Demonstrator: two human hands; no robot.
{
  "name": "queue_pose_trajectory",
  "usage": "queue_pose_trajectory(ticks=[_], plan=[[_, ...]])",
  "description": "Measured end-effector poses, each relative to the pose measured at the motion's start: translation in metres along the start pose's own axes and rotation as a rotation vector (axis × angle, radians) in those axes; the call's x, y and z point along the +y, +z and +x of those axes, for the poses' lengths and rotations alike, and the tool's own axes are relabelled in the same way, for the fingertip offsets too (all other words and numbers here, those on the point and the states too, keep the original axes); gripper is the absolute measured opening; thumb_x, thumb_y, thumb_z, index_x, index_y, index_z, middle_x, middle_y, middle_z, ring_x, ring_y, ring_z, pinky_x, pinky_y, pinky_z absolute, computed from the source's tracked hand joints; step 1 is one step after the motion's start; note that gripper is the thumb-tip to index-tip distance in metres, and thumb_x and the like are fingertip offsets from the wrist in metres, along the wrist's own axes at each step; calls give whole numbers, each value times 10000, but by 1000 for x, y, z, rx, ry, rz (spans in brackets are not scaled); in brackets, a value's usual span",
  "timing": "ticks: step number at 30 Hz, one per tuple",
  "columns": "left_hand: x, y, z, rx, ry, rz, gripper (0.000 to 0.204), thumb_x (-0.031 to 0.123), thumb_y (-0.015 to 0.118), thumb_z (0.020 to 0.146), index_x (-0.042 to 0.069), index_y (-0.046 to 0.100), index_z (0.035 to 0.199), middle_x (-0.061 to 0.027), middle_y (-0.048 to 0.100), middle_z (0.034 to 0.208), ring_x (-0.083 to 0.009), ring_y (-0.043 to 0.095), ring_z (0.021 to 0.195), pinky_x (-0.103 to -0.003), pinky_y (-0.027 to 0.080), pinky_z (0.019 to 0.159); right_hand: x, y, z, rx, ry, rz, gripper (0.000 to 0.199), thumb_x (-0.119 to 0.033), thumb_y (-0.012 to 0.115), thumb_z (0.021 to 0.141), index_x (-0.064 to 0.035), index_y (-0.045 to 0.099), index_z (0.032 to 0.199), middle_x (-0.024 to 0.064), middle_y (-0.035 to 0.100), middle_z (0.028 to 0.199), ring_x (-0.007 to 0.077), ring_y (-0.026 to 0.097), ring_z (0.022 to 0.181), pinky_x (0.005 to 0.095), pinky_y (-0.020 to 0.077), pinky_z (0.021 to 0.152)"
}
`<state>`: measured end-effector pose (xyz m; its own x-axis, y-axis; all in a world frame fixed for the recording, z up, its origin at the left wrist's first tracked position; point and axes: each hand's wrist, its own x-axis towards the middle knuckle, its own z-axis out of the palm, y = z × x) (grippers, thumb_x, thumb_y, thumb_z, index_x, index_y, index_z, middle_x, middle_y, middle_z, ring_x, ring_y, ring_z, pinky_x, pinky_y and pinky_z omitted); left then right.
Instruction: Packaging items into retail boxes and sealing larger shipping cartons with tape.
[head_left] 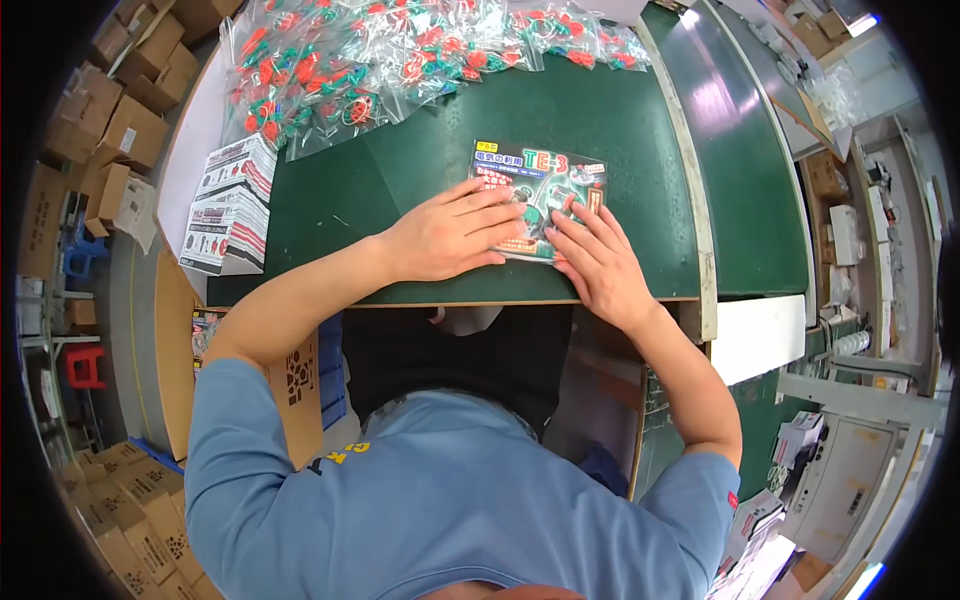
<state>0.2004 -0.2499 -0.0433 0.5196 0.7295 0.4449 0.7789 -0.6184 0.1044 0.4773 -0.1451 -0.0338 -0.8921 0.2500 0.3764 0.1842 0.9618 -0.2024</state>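
Head view: left hand (452, 238) flat, fingers spread, pressing on printed blister-card pack (540, 188) lying on green worktable (420, 170) near front edge. Right hand (598, 265) also flat and open, fingertips on pack's right lower corner. Nothing gripped, just pressed down. Heap of clear bags with red and green parts (400, 55) at far edge; stacked printed boxes (228, 205) to the left. Risk: uneven pressure could skid pack off front edge or crease the card.
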Motion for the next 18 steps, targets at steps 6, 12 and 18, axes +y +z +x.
queue_pose_trajectory(ticks=[6,12,18], plan=[[4,-14,3,-2,33,-67,429,257,718,903,58,649,1277,-107,610,1384,-296,538,1333,-467,431,1110,-6,-24,5,-73,-40,36,402,-149,661,944,-65,621,1335,110,621,1384,325,520,1355,516,334,1174],[-2,-17,4,24,25,-195,367,161,732,884,63,677,1234,-106,647,1328,-325,583,1271,-446,504,1039,-1,-25,10,-111,49,222,380,-150,621,971,-67,618,1342,106,630,1375,320,529,1348,527,313,1181],[-9,-20,-2,-28,25,-217,364,145,720,894,88,677,1251,-109,617,1376,-336,550,1312,-449,478,1068,-28,6,-2,16,93,-64,413,-185,629,969,-106,598,1374,76,577,1438,314,460,1406,565,273,1190]])
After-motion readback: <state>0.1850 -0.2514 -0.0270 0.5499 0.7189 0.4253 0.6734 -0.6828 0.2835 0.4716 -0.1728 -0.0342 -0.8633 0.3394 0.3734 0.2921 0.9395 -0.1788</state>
